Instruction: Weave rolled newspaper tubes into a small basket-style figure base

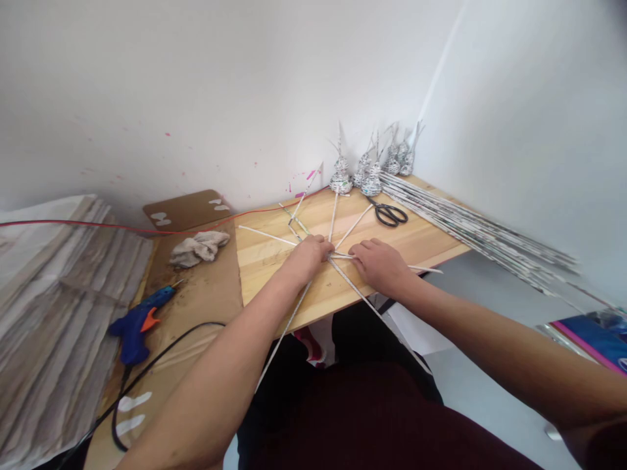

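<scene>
Several thin paper rods cross on the wooden board (274, 261) and spread outward like spokes; one long rod (360, 295) runs past the front edge over my lap. My left hand (313, 253) is closed at the crossing point, its fingers pressed on the rods there. Just to the right, my right hand (377, 261) has its fingers curled round a rod that pokes out beyond it as a pale end (426, 269). The exact centre of the crossing is partly hidden by my left fingers.
Black scissors (389, 214) lie behind my right hand. Woven paper figures (341, 176) stand by the wall, beside a bundle of paper rods (455, 219). At left are a blue glue gun (134, 326), its black cord, a crumpled cloth (198, 249) and stacked paper (53, 320).
</scene>
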### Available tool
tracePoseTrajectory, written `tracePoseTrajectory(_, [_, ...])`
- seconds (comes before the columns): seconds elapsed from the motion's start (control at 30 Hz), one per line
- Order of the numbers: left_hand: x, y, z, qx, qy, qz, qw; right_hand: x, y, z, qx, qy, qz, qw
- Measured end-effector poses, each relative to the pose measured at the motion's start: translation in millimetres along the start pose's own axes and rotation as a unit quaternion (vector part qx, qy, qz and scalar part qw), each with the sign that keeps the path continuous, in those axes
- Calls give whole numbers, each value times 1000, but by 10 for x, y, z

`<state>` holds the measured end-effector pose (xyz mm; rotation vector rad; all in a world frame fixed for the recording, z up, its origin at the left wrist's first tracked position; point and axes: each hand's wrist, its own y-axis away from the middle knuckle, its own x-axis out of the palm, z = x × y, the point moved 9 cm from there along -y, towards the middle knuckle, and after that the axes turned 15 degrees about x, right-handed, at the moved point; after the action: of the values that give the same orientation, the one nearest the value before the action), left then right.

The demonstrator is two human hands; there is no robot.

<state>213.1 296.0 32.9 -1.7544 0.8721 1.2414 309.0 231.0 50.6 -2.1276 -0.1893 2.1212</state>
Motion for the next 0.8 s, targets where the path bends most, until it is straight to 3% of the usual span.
tracePoseTrajectory(0.27, [-49, -5, -11, 15, 26, -1, 1000, -12, -92, 6, -32, -7, 12, 999])
tracePoseTrajectory(0.43, [-56, -37, 13, 10, 34, 7, 999, -59, -143, 70, -75, 19, -21, 997])
tracePoseTrajectory(0.57, [-44, -45, 76, -7, 37, -25, 999, -42, -125, 15, -40, 12, -32, 999])
tracePoseTrajectory(0.8, [-74, -1, 62, -32, 42, -54, 997, 13, 7, 7, 1, -29, 5, 1000])
